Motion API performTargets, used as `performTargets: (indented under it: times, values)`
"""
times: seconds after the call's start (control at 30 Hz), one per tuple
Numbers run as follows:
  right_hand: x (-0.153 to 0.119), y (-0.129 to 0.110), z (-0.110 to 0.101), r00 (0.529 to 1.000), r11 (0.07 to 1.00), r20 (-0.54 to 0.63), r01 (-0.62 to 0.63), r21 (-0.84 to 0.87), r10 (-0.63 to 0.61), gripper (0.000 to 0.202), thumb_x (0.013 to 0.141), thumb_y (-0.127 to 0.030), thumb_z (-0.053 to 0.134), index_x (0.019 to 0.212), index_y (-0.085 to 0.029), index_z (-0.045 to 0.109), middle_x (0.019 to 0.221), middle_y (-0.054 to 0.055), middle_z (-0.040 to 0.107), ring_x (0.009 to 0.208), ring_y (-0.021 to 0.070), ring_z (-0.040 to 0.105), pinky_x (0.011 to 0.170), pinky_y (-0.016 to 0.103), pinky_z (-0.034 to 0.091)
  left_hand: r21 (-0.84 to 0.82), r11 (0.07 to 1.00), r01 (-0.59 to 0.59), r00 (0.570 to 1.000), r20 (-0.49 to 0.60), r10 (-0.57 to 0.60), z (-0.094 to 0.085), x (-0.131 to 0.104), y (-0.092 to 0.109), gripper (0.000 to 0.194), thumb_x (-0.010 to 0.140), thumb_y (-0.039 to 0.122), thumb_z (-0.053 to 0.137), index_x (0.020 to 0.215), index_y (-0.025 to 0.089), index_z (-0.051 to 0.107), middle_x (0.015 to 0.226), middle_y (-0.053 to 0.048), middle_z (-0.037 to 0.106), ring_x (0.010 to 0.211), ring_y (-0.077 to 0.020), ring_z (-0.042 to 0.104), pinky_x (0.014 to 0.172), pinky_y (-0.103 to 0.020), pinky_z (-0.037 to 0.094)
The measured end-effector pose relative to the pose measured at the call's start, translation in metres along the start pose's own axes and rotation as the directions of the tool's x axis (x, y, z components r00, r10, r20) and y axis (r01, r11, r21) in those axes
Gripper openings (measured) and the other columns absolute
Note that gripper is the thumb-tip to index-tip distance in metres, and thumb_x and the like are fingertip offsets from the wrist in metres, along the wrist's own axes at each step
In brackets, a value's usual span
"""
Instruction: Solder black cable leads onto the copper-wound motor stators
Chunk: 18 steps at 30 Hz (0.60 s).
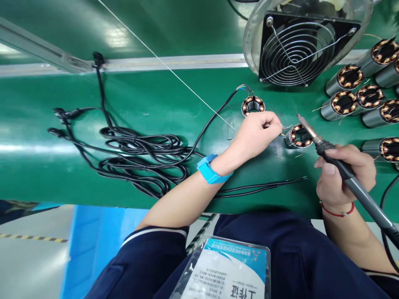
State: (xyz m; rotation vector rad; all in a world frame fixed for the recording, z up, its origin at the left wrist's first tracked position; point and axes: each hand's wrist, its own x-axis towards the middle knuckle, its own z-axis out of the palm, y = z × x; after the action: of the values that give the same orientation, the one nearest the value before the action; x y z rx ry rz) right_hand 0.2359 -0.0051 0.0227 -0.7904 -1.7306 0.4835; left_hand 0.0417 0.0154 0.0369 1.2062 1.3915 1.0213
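Left hand (pixel 260 131) holds wires (pixel 282 135), right hand (pixel 346 174) soldering iron (pixel 363 193), tip (pixel 299 118) pointing forward-left.

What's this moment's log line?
left hand: pinching wires | right hand: gripping soldering iron, tip near motor stator | black cables: coiled, left

The scene is brightly and evenly lit by cool white light, whose source is not shown. Broad, hazy glare is thrown back by the green panel (pixel 174 25) and by the left part of the table (pixel 56 174); paler streaks are seen along the rail (pixel 187 61). Only soft, faint shadows are cast beneath the cables (pixel 143 143). The middle is rendered fairly sharply, while fine print on the badge (pixel 230 270) is left smeared. Straight lines are bent and shapes stretched towards the edges by wide-angle distortion.
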Motion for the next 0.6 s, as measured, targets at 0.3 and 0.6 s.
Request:
performTargets:
  times: [0.3, 0.6]
  values:
    - [0.0015, 0.0017, 0.0021, 0.999, 0.999, 0.016, 0.029, 0.018, -0.029, 0.030, 0.077, -0.016, 0.065, 0.107, -0.018, 0.067, 0.070, 0.000, 0.059, 0.054, 0.0139, 0.055, 0.050, 0.030, 0.044, 0.036, 0.997, -0.070, 0.998, -0.005, 0.070, 0.0008, 0.0012, -0.0033, 0.016, 0.071, 0.008, 0.048, 0.057, 0.014, 0.051, 0.057, 0.004, 0.048, 0.058, -0.0073, 0.042, 0.057, -0.022, 0.033]
    - [-0.0049, -0.0033, 0.0062, 0.995, 0.995, 0.053, -0.081, -0.056, 0.084, 0.048, 0.087, -0.021, 0.063, 0.133, -0.030, 0.054, 0.100, 0.003, 0.072, 0.072, 0.0187, 0.069, 0.059, 0.034, 0.057, 0.125, 0.976, -0.179, 0.983, -0.018, 0.183, -0.0021, -0.0008, -0.0074, 0.014, 0.077, 0.012, 0.049, 0.064, 0.015, 0.055, 0.061, 0.003, 0.053, 0.061, -0.0088, 0.047, 0.058, -0.023, 0.036]
